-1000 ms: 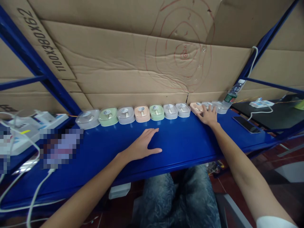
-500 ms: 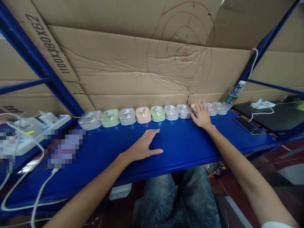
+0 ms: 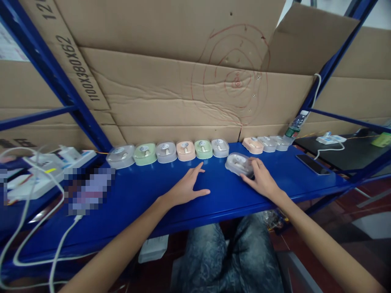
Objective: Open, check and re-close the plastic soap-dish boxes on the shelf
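My right hand (image 3: pixel 261 177) grips the right side of a grey plastic case with a clear lid (image 3: pixel 238 163), drawn forward out of a row along the cardboard. My left hand (image 3: pixel 187 185) hovers over the blue shelf with its fingers apart, holding nothing. Behind it stand a green case (image 3: pixel 203 149), a grey case (image 3: pixel 220 148) and a pink case (image 3: pixel 186 151). Further left the row goes on with a grey case (image 3: pixel 166 152), a green case (image 3: pixel 145 154) and a larger grey case (image 3: pixel 121 157). Right of the gap sits another pink case (image 3: pixel 253 145).
Two grey cases stand by a water bottle (image 3: pixel 295 124) at the right. A dark phone (image 3: pixel 313 164) lies near the right end. At left are a charging phone (image 3: pixel 90 191), white cables and power strips (image 3: pixel 39 183). A cardboard sheet (image 3: pixel 171 89) backs the blue shelf (image 3: pixel 210 207).
My right hand has taken hold of a grey case and pulled it forward from the row, leaving a gap. My left hand has barely moved. The camera view has shifted slightly.
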Available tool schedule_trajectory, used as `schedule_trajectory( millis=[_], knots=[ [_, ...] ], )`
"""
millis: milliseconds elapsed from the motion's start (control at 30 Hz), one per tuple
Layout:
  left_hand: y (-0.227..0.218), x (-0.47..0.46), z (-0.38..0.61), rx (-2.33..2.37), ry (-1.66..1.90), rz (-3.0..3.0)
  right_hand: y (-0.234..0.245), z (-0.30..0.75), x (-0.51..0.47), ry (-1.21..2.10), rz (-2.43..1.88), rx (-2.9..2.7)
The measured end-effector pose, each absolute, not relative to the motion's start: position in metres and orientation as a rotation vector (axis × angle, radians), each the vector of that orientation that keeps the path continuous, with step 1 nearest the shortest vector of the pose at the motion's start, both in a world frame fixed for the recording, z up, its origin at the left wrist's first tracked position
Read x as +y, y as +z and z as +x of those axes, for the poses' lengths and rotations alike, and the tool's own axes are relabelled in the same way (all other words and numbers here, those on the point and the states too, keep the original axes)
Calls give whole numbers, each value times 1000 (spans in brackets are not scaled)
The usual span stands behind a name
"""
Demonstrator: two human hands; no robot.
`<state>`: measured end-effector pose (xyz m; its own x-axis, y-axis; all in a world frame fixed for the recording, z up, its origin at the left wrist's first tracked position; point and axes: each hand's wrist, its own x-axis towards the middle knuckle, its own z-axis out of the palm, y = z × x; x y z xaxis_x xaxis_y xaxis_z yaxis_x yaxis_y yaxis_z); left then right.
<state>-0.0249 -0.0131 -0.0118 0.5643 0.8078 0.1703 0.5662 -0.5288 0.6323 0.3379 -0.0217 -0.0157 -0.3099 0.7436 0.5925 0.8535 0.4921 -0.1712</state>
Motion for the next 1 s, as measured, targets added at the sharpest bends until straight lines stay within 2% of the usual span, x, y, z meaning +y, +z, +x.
schedule_trajectory(
  millis=[133,333,733,867,1000],
  knots=[
    [-12,-14,-24,1090,684,2300,-11,304,-55,-3,-1121,-2181],
    [-8,-19,-26,1012,710,2317,-10,258,-51,202,-801,-2334],
    [-4,-27,-19,1020,689,2314,-8,249,-34,444,-786,-2369],
    [-5,-25,-21,1012,692,2277,-8,250,-37,428,-763,-2281],
    [-4,-22,-25,1056,698,2272,-8,266,-36,279,-847,-2138]
  ],
)
